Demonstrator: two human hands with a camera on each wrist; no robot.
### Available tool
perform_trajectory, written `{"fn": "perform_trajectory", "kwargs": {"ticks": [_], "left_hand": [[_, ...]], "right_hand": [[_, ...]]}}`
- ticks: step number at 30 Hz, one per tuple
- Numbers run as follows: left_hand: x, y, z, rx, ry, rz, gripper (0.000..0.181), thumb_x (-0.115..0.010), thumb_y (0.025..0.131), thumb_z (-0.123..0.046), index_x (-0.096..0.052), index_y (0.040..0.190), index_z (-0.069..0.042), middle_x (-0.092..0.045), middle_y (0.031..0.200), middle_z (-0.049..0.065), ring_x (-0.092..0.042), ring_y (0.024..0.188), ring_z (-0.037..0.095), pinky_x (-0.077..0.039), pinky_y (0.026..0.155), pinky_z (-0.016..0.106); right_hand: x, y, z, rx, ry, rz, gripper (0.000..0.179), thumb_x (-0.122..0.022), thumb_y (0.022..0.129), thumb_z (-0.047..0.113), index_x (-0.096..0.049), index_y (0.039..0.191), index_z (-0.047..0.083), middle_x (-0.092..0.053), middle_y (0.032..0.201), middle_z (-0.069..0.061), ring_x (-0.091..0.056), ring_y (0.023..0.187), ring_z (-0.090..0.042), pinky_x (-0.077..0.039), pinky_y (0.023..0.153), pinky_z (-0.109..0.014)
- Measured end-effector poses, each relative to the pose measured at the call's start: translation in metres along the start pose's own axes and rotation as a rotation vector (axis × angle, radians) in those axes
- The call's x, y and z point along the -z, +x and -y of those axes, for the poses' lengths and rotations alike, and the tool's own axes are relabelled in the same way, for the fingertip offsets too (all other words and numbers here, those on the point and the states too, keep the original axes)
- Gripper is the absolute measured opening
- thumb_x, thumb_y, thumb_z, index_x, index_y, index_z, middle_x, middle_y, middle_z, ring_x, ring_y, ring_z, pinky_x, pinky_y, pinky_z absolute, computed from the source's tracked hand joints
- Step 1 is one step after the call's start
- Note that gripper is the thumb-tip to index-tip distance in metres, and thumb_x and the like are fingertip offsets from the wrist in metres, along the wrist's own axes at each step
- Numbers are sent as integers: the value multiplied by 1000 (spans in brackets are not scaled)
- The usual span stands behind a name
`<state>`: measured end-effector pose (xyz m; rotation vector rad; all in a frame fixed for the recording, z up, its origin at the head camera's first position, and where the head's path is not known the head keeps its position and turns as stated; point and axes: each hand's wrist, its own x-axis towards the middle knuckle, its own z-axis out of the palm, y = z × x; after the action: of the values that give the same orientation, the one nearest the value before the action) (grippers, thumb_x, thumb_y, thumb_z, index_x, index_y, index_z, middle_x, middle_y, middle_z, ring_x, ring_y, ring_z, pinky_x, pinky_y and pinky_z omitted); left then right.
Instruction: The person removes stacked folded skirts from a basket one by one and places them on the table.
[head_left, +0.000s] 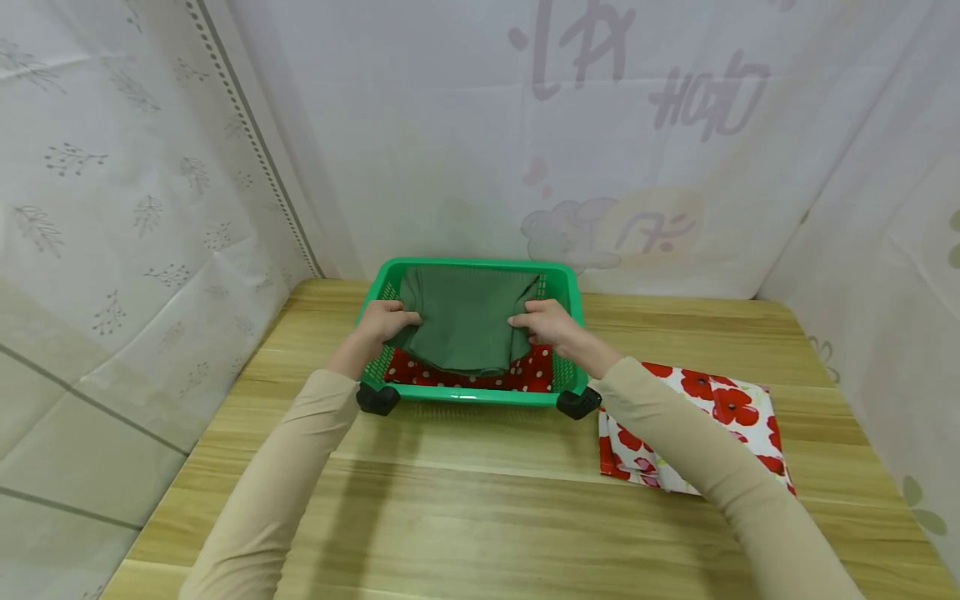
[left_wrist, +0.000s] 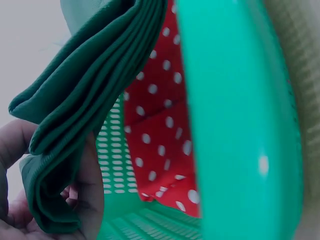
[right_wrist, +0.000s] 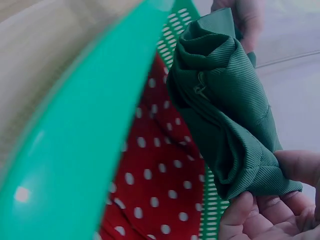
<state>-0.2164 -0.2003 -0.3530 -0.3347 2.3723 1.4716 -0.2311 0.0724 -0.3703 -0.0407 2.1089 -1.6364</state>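
A folded dark green cloth (head_left: 468, 321) is held over a green plastic basket (head_left: 472, 396). My left hand (head_left: 386, 321) grips its left edge, thumb on top and fingers underneath, and the left wrist view shows the cloth's stacked folds (left_wrist: 95, 85). At the opposite edge my right hand (head_left: 551, 323) pinches the cloth the same way; the right wrist view shows the fingers (right_wrist: 270, 212) under its rolled end. Below the green cloth, a red cloth with white dots (head_left: 536, 371) lies on the basket's bottom.
A folded white cloth with red flowers (head_left: 738, 408) lies on the wooden table (head_left: 480, 517) right of the basket, partly under my right forearm. Black wrist devices (head_left: 377, 398) show at the basket's front corners. Patterned curtains (head_left: 420, 125) hang behind and at both sides.
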Motion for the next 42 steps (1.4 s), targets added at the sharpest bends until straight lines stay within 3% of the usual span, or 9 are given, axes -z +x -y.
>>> {"fn": "perform_trajectory", "kwargs": {"ticks": [2,4,6,13,19,24,27,37,42], "left_hand": [[1,-2,-4,-16,-15,0,64,-54,92,-17,-24,145,2,-16,154,15,-18,139,34,-25,110,41],[0,-5,-8,-29,-28,2,63,-54,92,-17,-26,145,3,-15,154,15,-19,139,33,-25,110,41],[0,-8,-11,-40,-40,1,62,-55,91,-17,-29,144,2,-18,153,16,-22,138,33,-27,109,40],[-6,-16,-20,-70,-69,-24,47,-56,91,-16,-47,134,3,-43,137,20,-45,119,32,-39,101,39],[-15,-24,-27,-102,-52,-27,40,-57,91,-17,-53,125,3,-50,127,18,-51,105,27,-44,95,37],[-24,-32,-33,-143,-63,-31,13,-58,90,-16,-56,90,-3,-55,100,10,-51,89,21,-47,80,30],[-29,-36,-35,-160,-81,-38,24,-59,89,-14,-42,74,-6,-49,82,6,-47,83,19,-44,72,27],[-49,-48,-45,-172,-109,-8,11,-60,89,-13,-56,86,-4,-59,98,10,-57,85,21,-50,79,31],[-59,-51,-47,-197,-115,-1,17,-61,88,-11,-51,77,-5,-59,93,10,-57,84,22,-50,76,31]], "right_hand": [[3,-3,4,21,5,-5,48,-56,93,10,-41,137,-5,-54,117,-12,-33,54,-9,-42,69,-26],[6,-6,7,46,13,-3,35,-55,93,8,-51,125,-5,-54,94,-6,-40,60,-9,-43,67,-24],[9,-10,10,68,12,-2,24,-55,93,9,-54,113,-4,-52,87,-1,-45,66,-10,-43,65,-23],[23,-23,15,108,24,21,22,-54,94,7,-55,112,-5,-58,97,-4,-56,77,-9,-46,77,-30],[36,-36,15,117,12,57,33,-50,96,9,-49,125,-7,-51,124,-15,-56,102,-20,-42,96,-40],[46,-48,13,129,-7,44,26,-50,96,10,-51,116,-7,-53,115,-11,-54,102,-18,-42,97,-39],[50,-55,11,153,-16,35,23,-51,95,11,-54,110,-6,-58,103,-5,-57,92,-12,-45,90,-34],[68,-77,4,206,-20,23,23,-52,95,9,-55,109,-8,-61,94,0,-60,85,-11,-48,83,-31],[76,-86,0,214,-21,23,27,-51,95,8,-53,114,-11,-62,96,0,-62,87,-13,-48,85,-35]]}}
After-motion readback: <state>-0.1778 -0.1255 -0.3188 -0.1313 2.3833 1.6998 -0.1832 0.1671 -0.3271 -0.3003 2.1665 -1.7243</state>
